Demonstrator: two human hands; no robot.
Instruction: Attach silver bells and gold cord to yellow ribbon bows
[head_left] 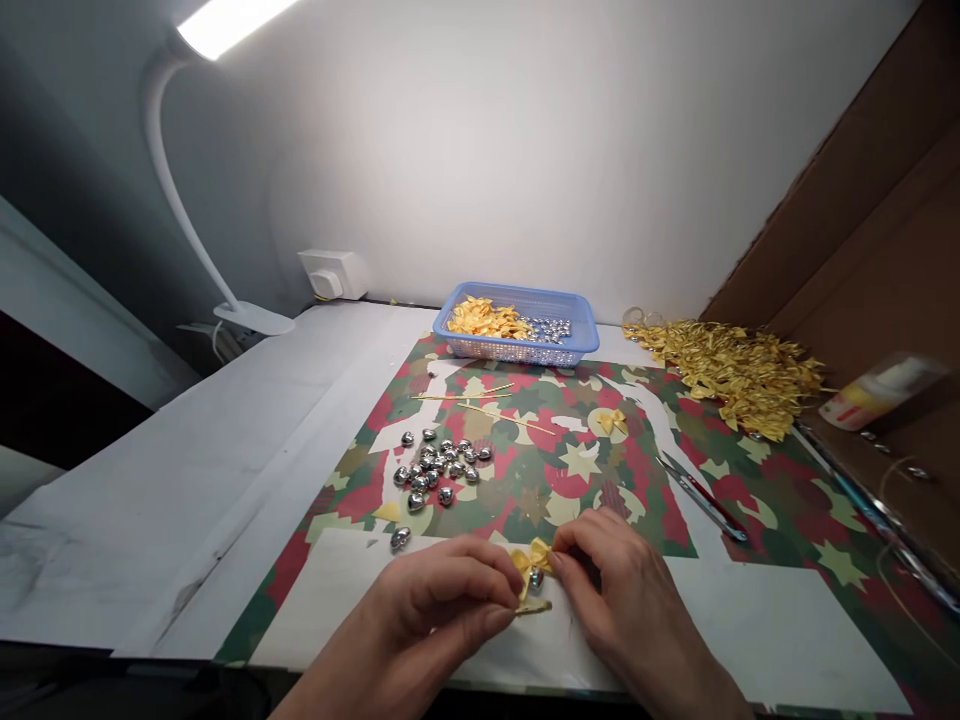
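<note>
At table's near edge: left hand and right hand pinch 1 yellow ribbon bow with a silver bell | loose silver bells beyond left hand | blue basket at back

One head-worn camera looks forward and down, close over the patterned table, facing the wall.

A blue basket sits behind loose silver beads, near scissors.
</note>
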